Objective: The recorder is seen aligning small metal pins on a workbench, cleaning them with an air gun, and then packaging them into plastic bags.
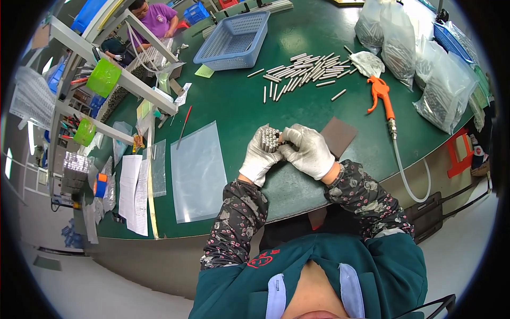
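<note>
A tight bundle of short silvery metal pins [270, 139] stands in my left hand [258, 157], its round ends facing up. White gloves cover both hands, and the left one's fingers wrap around the bundle. Against the bundle's right side, my right hand [309, 152] is closed, thumb and fingertips together. A small brownish patch shows at those fingertips; whether it is bare skin or a held thing I cannot tell. Farther out on the green table [234, 101] lies a loose heap of similar metal pins [313, 70]. A brown square pad [339, 136] lies beside my right hand.
An orange air gun [380, 95] with a pale hose lies at the right, near bulging plastic bags [443, 87]. A blue basket [234, 42] stands at the back. Left are a clear plastic sheet [198, 173], a red pen [185, 126], papers [133, 191] and a shelf frame. Another person [156, 24] sits beyond.
</note>
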`<state>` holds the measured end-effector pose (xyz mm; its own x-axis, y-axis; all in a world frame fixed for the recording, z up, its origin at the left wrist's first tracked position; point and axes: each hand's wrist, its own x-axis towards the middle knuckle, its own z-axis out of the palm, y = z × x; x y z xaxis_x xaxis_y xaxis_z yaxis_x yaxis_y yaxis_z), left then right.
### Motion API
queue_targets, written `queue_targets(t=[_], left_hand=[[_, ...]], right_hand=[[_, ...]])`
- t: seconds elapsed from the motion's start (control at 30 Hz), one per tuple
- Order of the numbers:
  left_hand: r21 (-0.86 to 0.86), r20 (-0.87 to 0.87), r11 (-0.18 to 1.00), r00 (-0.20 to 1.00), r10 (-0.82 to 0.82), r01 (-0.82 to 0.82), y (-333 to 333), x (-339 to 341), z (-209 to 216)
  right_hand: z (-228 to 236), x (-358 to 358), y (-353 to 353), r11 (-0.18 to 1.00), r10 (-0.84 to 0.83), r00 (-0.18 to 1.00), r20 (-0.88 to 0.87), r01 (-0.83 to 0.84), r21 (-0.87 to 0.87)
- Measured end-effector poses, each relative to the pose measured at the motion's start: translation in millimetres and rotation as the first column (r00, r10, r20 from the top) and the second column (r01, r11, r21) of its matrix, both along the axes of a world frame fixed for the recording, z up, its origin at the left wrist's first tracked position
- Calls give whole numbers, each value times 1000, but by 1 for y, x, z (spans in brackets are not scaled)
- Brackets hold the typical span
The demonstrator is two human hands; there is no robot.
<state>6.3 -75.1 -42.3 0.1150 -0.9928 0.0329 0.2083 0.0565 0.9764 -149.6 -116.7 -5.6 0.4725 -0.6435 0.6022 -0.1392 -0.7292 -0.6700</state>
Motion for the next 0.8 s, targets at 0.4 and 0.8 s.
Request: queue_targets(t=[0.4,0.8], left_hand=[[56,24,998,1000,10,-12,0,-3,7],[-10,76,1000,997,2,-2,1,-1,0]], right_hand=[[0,1,0,998,-45,999,-13,45,-36],[0,4,3,980,-93,995,-36,85,-178]])
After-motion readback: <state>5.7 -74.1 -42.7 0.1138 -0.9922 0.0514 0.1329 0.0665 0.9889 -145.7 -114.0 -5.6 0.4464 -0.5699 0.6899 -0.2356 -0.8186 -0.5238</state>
